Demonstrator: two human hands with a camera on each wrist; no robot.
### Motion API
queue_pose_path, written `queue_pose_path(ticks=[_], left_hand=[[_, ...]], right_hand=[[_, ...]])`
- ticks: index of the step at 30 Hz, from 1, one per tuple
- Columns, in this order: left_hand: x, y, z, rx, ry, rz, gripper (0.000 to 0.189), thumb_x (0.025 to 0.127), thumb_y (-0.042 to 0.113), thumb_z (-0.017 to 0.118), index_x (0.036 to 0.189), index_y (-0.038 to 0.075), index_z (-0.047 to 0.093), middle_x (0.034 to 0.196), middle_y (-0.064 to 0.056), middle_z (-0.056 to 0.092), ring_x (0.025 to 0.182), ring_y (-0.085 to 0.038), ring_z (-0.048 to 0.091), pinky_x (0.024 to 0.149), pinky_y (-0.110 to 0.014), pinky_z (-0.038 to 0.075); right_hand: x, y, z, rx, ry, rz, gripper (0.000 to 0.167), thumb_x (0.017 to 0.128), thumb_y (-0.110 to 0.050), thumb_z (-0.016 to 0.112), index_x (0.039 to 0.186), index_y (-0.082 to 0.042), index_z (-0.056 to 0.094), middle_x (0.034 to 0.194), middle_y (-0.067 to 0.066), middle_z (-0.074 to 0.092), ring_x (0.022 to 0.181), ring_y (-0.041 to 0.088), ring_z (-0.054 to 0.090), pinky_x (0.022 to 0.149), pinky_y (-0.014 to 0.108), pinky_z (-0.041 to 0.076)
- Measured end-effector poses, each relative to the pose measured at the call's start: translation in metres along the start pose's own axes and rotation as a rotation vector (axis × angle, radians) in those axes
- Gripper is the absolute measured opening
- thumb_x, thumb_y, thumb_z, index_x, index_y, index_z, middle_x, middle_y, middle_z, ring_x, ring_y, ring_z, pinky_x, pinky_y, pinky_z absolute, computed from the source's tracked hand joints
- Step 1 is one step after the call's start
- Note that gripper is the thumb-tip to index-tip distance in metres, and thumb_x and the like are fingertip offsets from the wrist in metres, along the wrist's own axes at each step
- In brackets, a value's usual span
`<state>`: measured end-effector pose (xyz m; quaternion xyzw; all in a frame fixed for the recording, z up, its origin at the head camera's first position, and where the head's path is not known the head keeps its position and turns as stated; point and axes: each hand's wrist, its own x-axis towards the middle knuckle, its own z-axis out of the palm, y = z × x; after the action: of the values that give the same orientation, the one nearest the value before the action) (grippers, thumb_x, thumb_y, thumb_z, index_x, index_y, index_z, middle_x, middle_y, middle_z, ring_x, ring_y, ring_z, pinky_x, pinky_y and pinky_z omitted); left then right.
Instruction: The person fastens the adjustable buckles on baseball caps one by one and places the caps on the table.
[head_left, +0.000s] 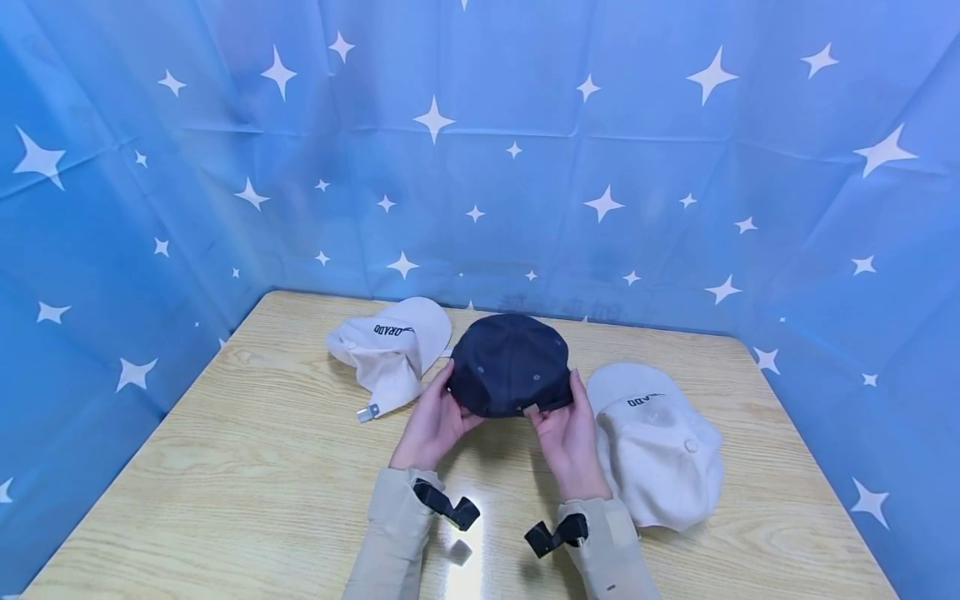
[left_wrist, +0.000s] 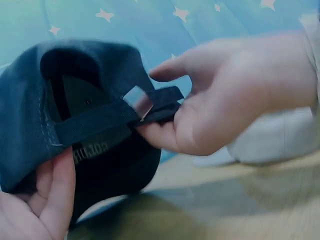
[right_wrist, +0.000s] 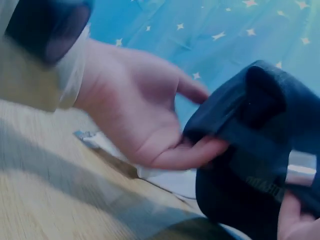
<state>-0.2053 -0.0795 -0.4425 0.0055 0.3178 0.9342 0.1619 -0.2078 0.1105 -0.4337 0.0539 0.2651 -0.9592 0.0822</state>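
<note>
A dark navy baseball cap (head_left: 512, 358) is held up above the table, its crown facing the head camera and its back edge toward me. My left hand (head_left: 433, 423) grips its left rim, thumb outside and fingers underneath. On the other rim, my right hand (head_left: 567, 435) holds the cap near the strap's metal buckle (left_wrist: 138, 102). The back opening and adjusting strap (left_wrist: 95, 125) show in the left wrist view, with lettering visible inside. In the right wrist view the left hand (right_wrist: 145, 110) pinches the cap's edge; only fingertips of the right hand (right_wrist: 296, 217) appear.
On the wooden table (head_left: 225, 467), a white cap (head_left: 386, 354) lies at the back left, its strap buckle sticking out. Another white cap (head_left: 660, 454) lies close beside the right forearm. A blue star-patterned curtain (head_left: 510, 225) surrounds the table's back and sides.
</note>
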Motion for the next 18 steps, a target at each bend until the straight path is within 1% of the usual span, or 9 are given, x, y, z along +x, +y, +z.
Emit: queue_pose_path(ticks=[2, 3, 6, 9, 11, 12, 14, 16, 18], left_hand=[[0.0, -0.002, -0.002, 0.059, 0.029, -0.046, 0.049, 0.089, 0.046, 0.045, 0.129, 0.016, 0.042, 0.114, -0.008, 0.058, 0.095, -0.021, 0.059, 0.083, -0.038, 0.045], [0.0, -0.003, -0.002, 0.089, 0.039, -0.057, 0.05, 0.089, 0.047, 0.045, 0.127, 0.016, 0.042, 0.11, -0.007, 0.06, 0.092, -0.021, 0.06, 0.081, -0.038, 0.046], [0.001, -0.006, -0.004, 0.134, 0.07, -0.076, 0.049, 0.087, 0.048, 0.047, 0.123, 0.015, 0.044, 0.101, -0.005, 0.063, 0.084, -0.019, 0.062, 0.079, -0.037, 0.046], [0.002, -0.008, -0.005, 0.159, 0.111, -0.079, 0.047, 0.088, 0.047, 0.046, 0.122, 0.015, 0.044, 0.099, -0.004, 0.063, 0.083, -0.018, 0.061, 0.079, -0.038, 0.045], [0.002, -0.009, -0.006, 0.185, 0.139, -0.077, 0.048, 0.089, 0.046, 0.045, 0.125, 0.014, 0.043, 0.102, -0.006, 0.062, 0.086, -0.019, 0.06, 0.079, -0.039, 0.045], [0.002, -0.009, -0.006, 0.197, 0.152, -0.074, 0.048, 0.09, 0.045, 0.044, 0.127, 0.014, 0.041, 0.106, -0.007, 0.06, 0.089, -0.02, 0.059, 0.079, -0.04, 0.045], [0.002, -0.01, -0.007, 0.237, 0.171, -0.066, 0.05, 0.09, 0.045, 0.044, 0.13, 0.016, 0.036, 0.115, -0.008, 0.055, 0.094, -0.021, 0.057, 0.079, -0.042, 0.045], [0.001, -0.01, -0.007, 0.285, 0.188, -0.058, 0.053, 0.09, 0.044, 0.044, 0.134, 0.019, 0.031, 0.124, -0.01, 0.048, 0.098, -0.024, 0.055, 0.078, -0.043, 0.045], [0.001, -0.011, -0.007, 0.327, 0.203, -0.055, 0.056, 0.09, 0.045, 0.045, 0.137, 0.021, 0.026, 0.13, -0.013, 0.041, 0.102, -0.025, 0.052, 0.078, -0.044, 0.045]], right_hand=[[0.0, 0.0, -0.002, -0.027, 0.055, 0.023, 0.028, 0.09, -0.041, 0.049, 0.105, -0.017, 0.05, 0.086, -0.001, 0.059, 0.069, 0.013, 0.052, 0.058, 0.026, 0.041], [0.001, 0.001, -0.004, -0.035, 0.071, 0.033, 0.028, 0.09, -0.041, 0.048, 0.105, -0.017, 0.05, 0.086, -0.002, 0.058, 0.069, 0.013, 0.051, 0.057, 0.026, 0.04], [0.003, 0.002, -0.008, -0.064, 0.092, 0.049, 0.026, 0.091, -0.04, 0.046, 0.107, -0.019, 0.048, 0.089, -0.003, 0.057, 0.071, 0.011, 0.051, 0.057, 0.025, 0.039], [0.005, 0.003, -0.011, -0.035, 0.097, 0.052, 0.025, 0.091, -0.036, 0.048, 0.109, -0.017, 0.048, 0.094, -0.003, 0.057, 0.078, 0.011, 0.052, 0.061, 0.025, 0.04], [0.006, 0.003, -0.012, -0.008, 0.108, 0.048, 0.023, 0.091, -0.032, 0.049, 0.108, -0.015, 0.048, 0.095, -0.003, 0.057, 0.08, 0.011, 0.053, 0.065, 0.025, 0.041], [0.006, 0.003, -0.013, 0.013, 0.108, 0.042, 0.022, 0.092, -0.029, 0.049, 0.108, -0.014, 0.048, 0.097, -0.003, 0.057, 0.083, 0.01, 0.053, 0.069, 0.026, 0.042], [0.005, 0.003, -0.012, 0.017, 0.117, 0.023, 0.02, 0.093, -0.025, 0.046, 0.109, -0.013, 0.047, 0.101, -0.003, 0.056, 0.088, 0.01, 0.053, 0.076, 0.025, 0.042], [0.004, 0.003, -0.01, -0.014, 0.127, 0.004, 0.021, 0.095, -0.023, 0.041, 0.113, -0.013, 0.043, 0.11, -0.004, 0.052, 0.096, 0.008, 0.051, 0.084, 0.024, 0.04], [0.002, 0.002, -0.007, -0.056, 0.138, -0.023, 0.025, 0.096, -0.021, 0.036, 0.12, -0.012, 0.038, 0.122, -0.002, 0.046, 0.107, 0.008, 0.047, 0.093, 0.024, 0.036]])
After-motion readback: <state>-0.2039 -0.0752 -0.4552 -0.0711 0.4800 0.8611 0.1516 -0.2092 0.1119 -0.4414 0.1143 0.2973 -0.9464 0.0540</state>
